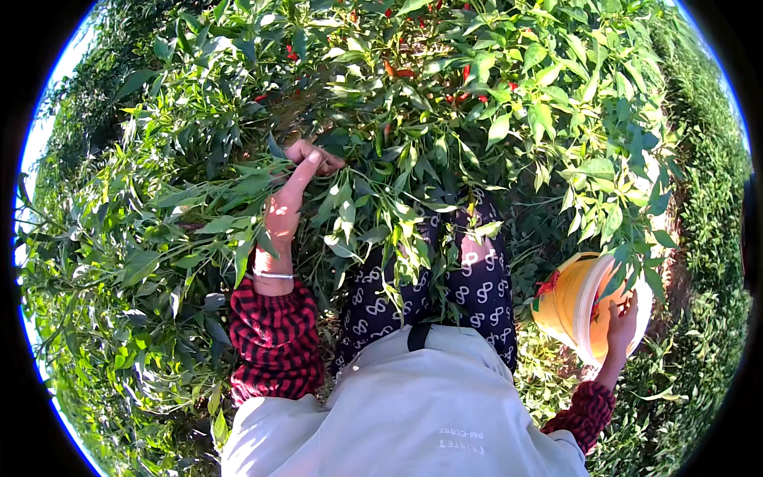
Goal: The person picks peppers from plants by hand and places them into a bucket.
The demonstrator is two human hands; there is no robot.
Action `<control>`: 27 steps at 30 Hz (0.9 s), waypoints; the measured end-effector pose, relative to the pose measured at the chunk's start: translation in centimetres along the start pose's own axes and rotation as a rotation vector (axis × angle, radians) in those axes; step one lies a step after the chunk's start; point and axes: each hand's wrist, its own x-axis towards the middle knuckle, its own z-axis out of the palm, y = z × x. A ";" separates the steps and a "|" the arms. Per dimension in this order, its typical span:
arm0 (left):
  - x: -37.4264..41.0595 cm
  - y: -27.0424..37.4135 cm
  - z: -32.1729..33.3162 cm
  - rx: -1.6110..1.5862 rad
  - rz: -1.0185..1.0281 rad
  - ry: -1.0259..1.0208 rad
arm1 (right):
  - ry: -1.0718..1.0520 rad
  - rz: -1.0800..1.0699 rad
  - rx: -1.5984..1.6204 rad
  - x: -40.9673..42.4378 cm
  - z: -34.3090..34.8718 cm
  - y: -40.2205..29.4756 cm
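Observation:
My left hand (292,194) reaches into the chili pepper plants ahead of me. Its curled fingers close on a leafy chili branch (357,176), whose leaves hang down over my knees. To my right, a yellow bucket (557,316) with a pale rim leans with its mouth facing right. Inside that mouth is my right hand (623,325), fingers bent. Something red shows beside the fingertips, but whether they hold it cannot be made out. Most of the bucket's inside is hidden.
Ripe red chilies (399,71) hang among the leaves ahead, with a green chili (182,37) at the upper left. Red matter (547,284) shows at the bucket's left side. Dense plants (119,286) crowd my left. My patterned trousers (477,280) press close to the foliage.

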 end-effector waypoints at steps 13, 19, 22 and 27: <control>-2.1 5.0 -0.2 0.272 0.076 -0.172 | -0.148 -1.324 0.848 1.4 3.7 -48.8; 4.0 7.9 1.0 0.086 0.747 0.888 | -0.376 -1.586 0.243 -4.6 10.5 -55.0; 12.4 6.6 -0.5 0.229 0.663 0.917 | -0.875 -1.448 0.676 -7.6 11.2 -54.6; 18.5 -1.7 -7.1 -0.053 0.477 0.893 | -0.532 -1.626 0.213 -5.4 10.0 -53.0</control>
